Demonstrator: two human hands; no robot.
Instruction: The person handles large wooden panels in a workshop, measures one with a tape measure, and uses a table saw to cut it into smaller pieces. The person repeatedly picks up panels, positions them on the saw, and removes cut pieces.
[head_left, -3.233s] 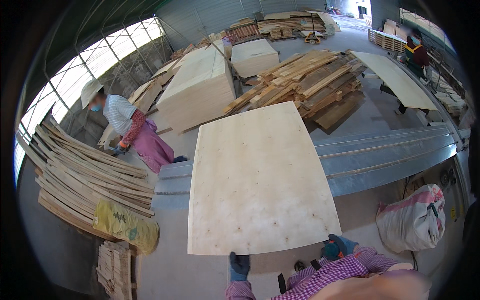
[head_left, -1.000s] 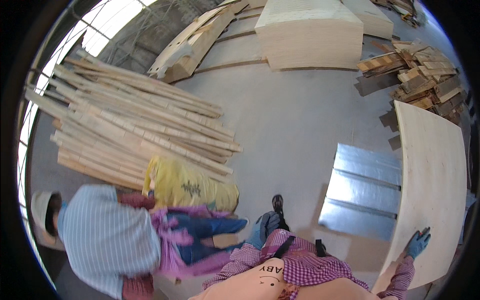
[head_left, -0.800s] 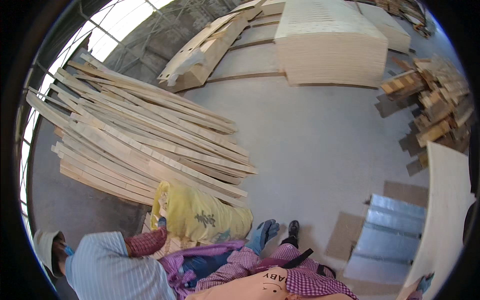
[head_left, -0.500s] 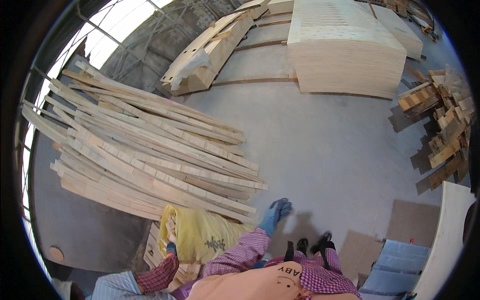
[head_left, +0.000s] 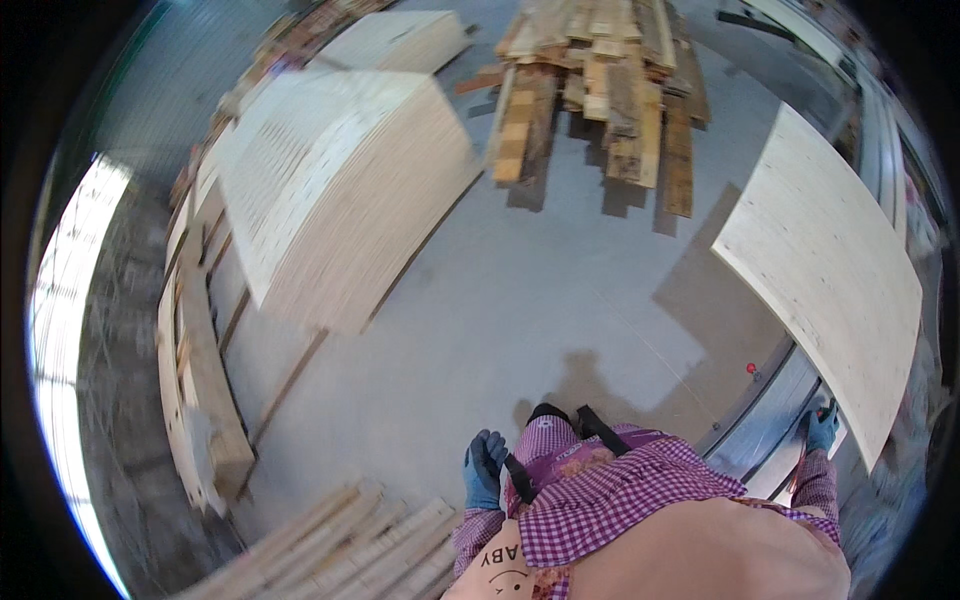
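My left hand (head_left: 485, 468), in a blue-grey work glove, hangs beside my checked purple garment. Its fingers are loosely bent but apart, and nothing is in them. Over on the right, my gloved right hand (head_left: 822, 428) is at the lower left edge of a large pale plywood sheet (head_left: 830, 260), beside a grey metal surface (head_left: 765, 410). The right fingers look curled around a small dark part, which is too small to make out. Whether this hand also touches the sheet I cannot tell.
A tall stack of plywood sheets (head_left: 370, 190) stands ahead on the left. Rough boards (head_left: 625, 110) are heaped at the far middle. Long timber strips (head_left: 350, 550) lie at the lower left. A small red knob (head_left: 751, 368) is by the metal surface.
My view has swung to the right, bringing the plywood sheet and my right hand into view. The yellow sack and the other person beside me are out of view. My left fingers are more bent.
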